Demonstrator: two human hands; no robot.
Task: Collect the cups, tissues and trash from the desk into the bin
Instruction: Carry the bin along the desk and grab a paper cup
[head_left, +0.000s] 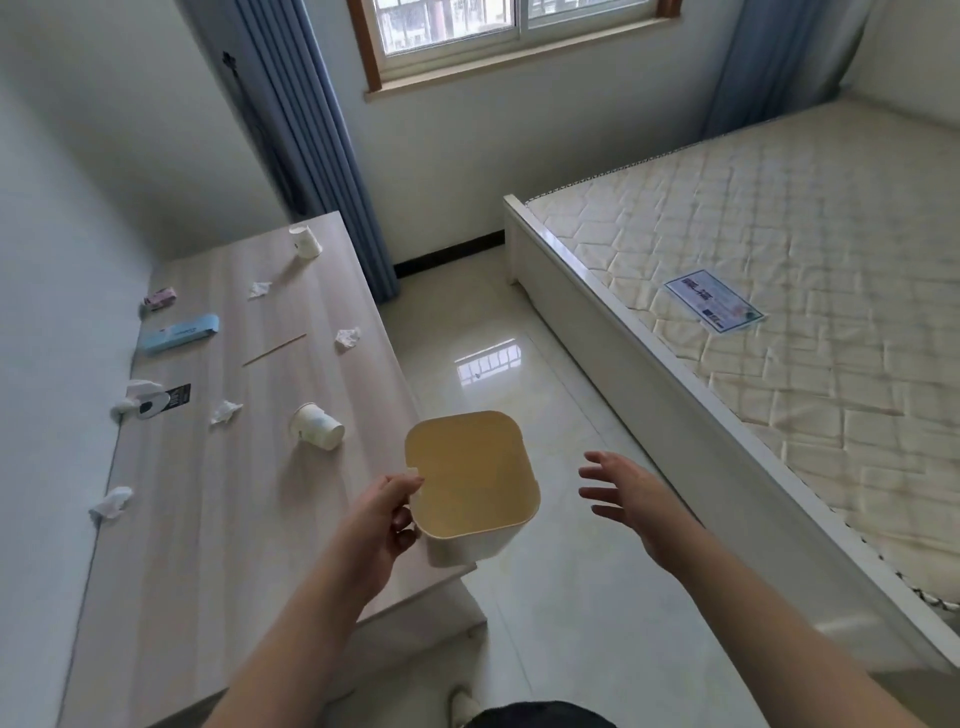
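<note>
My left hand (382, 525) grips the rim of a cream square bin (475, 483), held at the desk's right edge; it looks empty. My right hand (631, 499) hovers open to the bin's right, touching nothing. On the wooden desk (218, 519) a paper cup (315, 427) lies on its side just left of the bin. A second cup (305, 241) lies at the far end. Crumpled tissues are scattered: one (224, 412) near the close cup, one (347, 338) by the right edge, one (258, 289) farther back, one (111, 502) at the left edge.
Along the desk's wall side lie a blue box (179, 334), a pink packet (160, 299), a black-and-white card (163, 404) beside another tissue (132, 397), and a thin wooden stick (274, 349). A bare mattress (779, 291) stands right; tiled floor (519, 364) runs between.
</note>
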